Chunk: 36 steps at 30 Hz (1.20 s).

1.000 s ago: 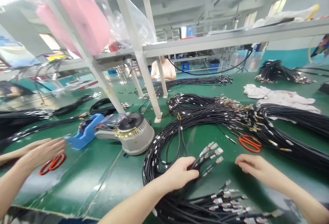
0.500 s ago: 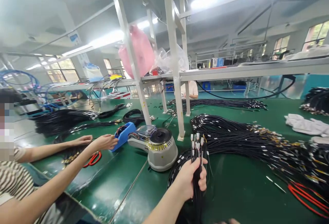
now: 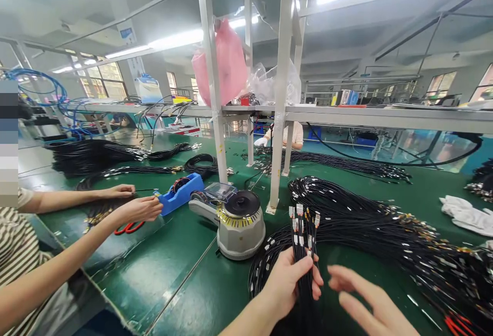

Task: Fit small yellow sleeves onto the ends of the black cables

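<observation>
My left hand (image 3: 287, 282) is wrapped round a bundle of black cables (image 3: 304, 295). White connectors (image 3: 299, 210) stick up above the fingers, at uneven heights. Just right of the bundle is my right hand (image 3: 365, 295), holding nothing, with its thumb and fingers apart. A large coiled pile of black cables (image 3: 346, 212) lies behind both hands and stretches off to the right. To the left of the bundle sits a grey round tape dispenser (image 3: 241, 233) with a black disc on top.
At left, a co-worker's hands (image 3: 144, 207) are at a blue tape holder (image 3: 181, 192), near red-handled scissors (image 3: 129, 228). Shelf posts (image 3: 283, 120) rise from the green table (image 3: 185, 269). White gloves (image 3: 466, 215) and red handles (image 3: 458, 324) lie to the right.
My right hand has come up into view from the bottom edge, beside the bundle. My left hand still grips the cables. The co-worker's hand has drawn back slightly from the blue holder.
</observation>
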Each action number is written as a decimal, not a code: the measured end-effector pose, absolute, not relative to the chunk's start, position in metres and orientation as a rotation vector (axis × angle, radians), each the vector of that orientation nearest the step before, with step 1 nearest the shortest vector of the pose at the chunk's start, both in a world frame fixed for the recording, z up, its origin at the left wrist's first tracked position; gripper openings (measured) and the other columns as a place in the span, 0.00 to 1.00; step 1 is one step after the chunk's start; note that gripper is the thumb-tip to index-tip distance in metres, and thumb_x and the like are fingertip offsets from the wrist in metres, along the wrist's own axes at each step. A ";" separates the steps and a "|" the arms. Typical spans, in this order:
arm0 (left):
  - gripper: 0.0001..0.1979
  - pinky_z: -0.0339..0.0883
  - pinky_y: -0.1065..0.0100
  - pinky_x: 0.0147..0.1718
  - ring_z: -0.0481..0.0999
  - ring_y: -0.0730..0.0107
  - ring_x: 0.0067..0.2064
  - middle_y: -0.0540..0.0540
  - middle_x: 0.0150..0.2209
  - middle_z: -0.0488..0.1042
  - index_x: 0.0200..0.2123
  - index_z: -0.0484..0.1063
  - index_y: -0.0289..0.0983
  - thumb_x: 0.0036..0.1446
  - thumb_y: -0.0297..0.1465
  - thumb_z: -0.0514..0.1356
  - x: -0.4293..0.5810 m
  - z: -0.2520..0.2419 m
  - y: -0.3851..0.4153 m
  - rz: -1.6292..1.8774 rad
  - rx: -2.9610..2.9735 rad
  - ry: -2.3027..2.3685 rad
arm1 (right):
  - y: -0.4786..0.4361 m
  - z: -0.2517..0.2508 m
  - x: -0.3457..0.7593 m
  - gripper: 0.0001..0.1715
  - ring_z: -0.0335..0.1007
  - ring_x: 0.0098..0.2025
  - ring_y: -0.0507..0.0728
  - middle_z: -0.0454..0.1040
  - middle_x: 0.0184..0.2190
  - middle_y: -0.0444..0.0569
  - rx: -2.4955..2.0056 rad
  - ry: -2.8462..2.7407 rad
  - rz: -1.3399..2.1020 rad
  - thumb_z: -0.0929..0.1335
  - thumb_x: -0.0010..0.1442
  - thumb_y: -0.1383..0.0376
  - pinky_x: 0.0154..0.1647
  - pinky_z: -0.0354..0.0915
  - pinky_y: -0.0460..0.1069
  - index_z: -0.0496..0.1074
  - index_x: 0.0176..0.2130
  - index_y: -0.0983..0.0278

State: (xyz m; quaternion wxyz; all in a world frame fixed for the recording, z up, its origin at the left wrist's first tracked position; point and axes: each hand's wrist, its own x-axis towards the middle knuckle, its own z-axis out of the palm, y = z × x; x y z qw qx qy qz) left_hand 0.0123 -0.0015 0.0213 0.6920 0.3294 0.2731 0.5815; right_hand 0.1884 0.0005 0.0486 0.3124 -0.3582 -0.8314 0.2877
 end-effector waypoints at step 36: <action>0.14 0.62 0.71 0.17 0.59 0.81 0.12 0.55 0.15 0.66 0.29 0.63 0.35 0.39 0.30 0.64 -0.008 0.033 -0.013 1.406 0.536 0.365 | 0.040 0.098 0.113 0.11 0.67 0.28 0.56 0.69 0.24 0.44 -0.928 -2.042 1.293 0.68 0.49 0.61 0.30 0.65 0.50 0.69 0.35 0.63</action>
